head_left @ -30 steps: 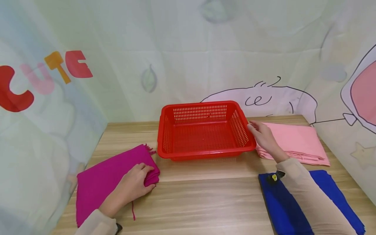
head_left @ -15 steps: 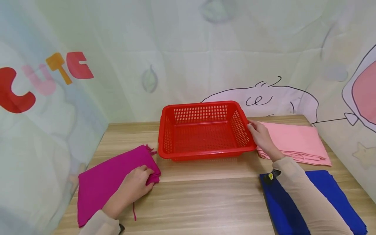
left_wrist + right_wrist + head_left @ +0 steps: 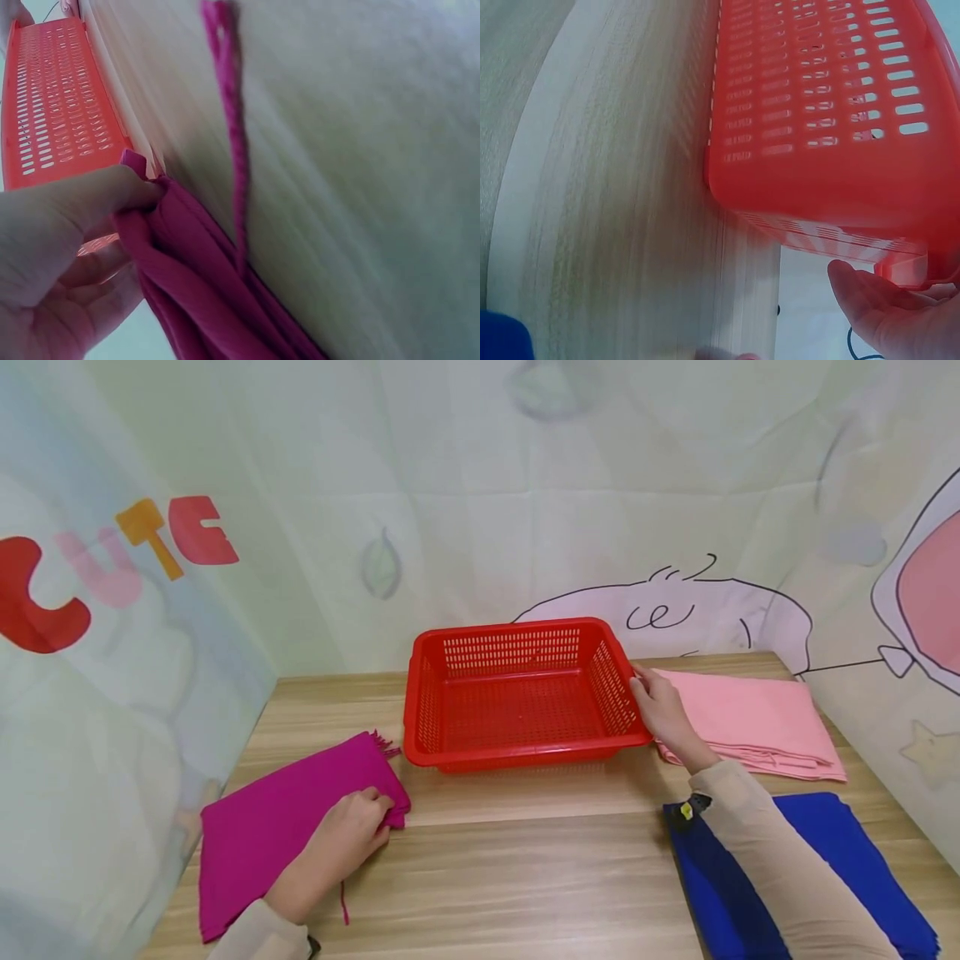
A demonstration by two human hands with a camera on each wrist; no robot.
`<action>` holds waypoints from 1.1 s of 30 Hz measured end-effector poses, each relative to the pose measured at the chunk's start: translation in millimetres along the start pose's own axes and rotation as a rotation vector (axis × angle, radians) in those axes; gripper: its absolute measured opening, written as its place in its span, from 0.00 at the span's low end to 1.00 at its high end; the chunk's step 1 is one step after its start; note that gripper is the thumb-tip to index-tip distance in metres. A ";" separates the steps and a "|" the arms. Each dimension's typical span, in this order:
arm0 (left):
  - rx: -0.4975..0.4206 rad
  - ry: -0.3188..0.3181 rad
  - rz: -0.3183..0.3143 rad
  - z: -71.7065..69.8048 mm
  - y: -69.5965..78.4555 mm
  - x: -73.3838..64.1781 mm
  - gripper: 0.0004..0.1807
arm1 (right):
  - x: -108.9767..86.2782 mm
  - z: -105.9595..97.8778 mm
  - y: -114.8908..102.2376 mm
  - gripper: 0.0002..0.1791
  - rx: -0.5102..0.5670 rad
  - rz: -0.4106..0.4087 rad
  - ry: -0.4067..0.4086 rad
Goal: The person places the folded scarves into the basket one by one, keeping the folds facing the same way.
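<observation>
My left hand [image 3: 347, 828] pinches the front edge of a folded magenta fringed scarf [image 3: 277, 827] at the left of the table. In the left wrist view, its thumb presses on the scarf's layered folds [image 3: 199, 277], and a loose tassel [image 3: 234, 127] stands out beside them. At the centre back sits a red plastic basket [image 3: 525, 750] with slotted walls and nothing in it. With its fingers at the rim of the basket's right end, my right hand [image 3: 666, 714] holds it there. The right wrist view shows those fingers [image 3: 877, 300] beneath the projecting rim.
A folded pink cloth [image 3: 757, 714] lies behind the right hand, near the back right corner. Closer in is a folded blue cloth [image 3: 840, 843], partly under the right sleeve [image 3: 780, 860]. Printed fabric walls [image 3: 465, 527] enclose the wooden table [image 3: 525, 868].
The left fingers have drawn in a little on the scarf's edge. My right hand has settled closer against the basket's rim, and its forearm has shifted slightly left. Basket and cloths look unmoved.
</observation>
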State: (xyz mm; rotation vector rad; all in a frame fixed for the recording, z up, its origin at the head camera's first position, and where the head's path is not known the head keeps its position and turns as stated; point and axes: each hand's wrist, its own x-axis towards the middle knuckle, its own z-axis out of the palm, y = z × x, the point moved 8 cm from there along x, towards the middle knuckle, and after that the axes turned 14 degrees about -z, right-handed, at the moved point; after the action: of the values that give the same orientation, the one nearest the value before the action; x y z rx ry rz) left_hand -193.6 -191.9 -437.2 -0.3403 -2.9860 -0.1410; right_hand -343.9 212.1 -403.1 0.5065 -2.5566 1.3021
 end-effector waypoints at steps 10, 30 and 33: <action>0.015 0.016 0.012 2.2 1.2 -1.8 0.09 | -1.2 2.2 -1.0 0.27 -0.001 0.003 -0.004; -0.018 0.073 0.028 -3.7 4.9 -5.6 0.10 | -1.0 2.3 -1.8 0.27 -0.014 0.002 -0.017; -0.020 0.073 0.028 -3.2 5.6 -5.5 0.10 | -1.1 1.0 -2.0 0.27 -0.026 -0.001 -0.015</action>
State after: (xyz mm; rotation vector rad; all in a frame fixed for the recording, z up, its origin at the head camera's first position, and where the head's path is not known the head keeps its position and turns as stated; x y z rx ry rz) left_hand -186.6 -188.0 -434.3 -0.3702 -2.9082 -0.1763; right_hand -342.1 210.4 -402.6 0.5149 -2.5817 1.2683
